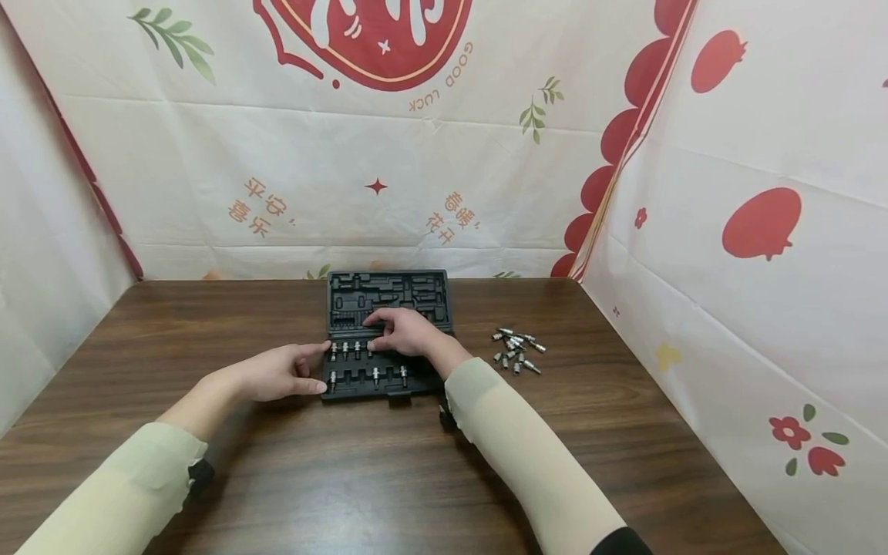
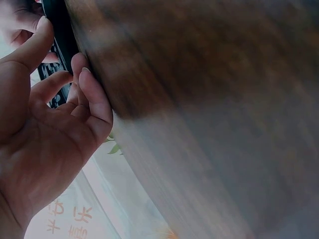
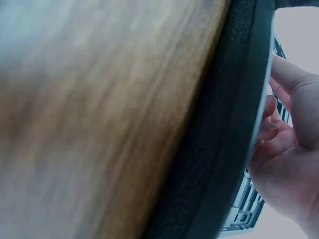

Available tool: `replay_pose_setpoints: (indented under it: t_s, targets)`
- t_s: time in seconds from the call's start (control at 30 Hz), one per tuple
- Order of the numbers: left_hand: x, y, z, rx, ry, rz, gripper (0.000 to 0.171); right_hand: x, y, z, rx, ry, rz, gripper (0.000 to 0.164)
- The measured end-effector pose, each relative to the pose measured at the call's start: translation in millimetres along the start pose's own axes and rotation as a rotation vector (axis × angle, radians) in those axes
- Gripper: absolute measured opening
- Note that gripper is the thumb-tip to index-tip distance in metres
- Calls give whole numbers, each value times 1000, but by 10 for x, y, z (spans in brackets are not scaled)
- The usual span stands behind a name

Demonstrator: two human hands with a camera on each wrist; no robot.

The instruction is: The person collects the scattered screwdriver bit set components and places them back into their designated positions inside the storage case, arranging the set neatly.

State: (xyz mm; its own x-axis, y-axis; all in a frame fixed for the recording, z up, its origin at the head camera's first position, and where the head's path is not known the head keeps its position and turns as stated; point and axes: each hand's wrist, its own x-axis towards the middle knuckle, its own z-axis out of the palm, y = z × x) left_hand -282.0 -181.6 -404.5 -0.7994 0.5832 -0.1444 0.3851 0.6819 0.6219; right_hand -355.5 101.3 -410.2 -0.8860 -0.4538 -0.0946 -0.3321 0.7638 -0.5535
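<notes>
A black plastic tool case [image 1: 385, 391] lies unfolded on the table, with several metal socket bits [image 1: 357, 351] standing in two rows of its lower half. My right hand [image 1: 409, 333] reaches over the case from the right. Its thumb and fingers pinch a socket bit [image 1: 371, 351] at the right end of the upper row, mostly hidden by the fingertips. My left hand [image 1: 277, 373] rests at the case's left edge, thumb near the front corner and fingers farther back, touching the side. The left wrist view shows its fingers [image 2: 94, 92] loosely bent against the black edge.
A loose pile of metal socket bits [image 1: 512, 348] lies on the wooden table [image 1: 291, 478] to the right of the case. The case's moulded lid [image 1: 423, 289] lies open at the back, near a printed cloth [image 1: 333, 154]. Another cloth [image 1: 749, 324] hangs along the right side.
</notes>
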Motion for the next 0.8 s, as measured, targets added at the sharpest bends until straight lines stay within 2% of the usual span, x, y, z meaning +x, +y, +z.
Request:
replay_pose_setpoints:
  t_s: [0.37, 0.8]
  targets:
    - [18, -11, 19, 4, 2, 6, 86, -95, 86, -64, 58, 16, -51, 34]
    - [-8, -17, 12, 3, 2, 2, 87, -344, 130, -208, 160, 56, -86, 21]
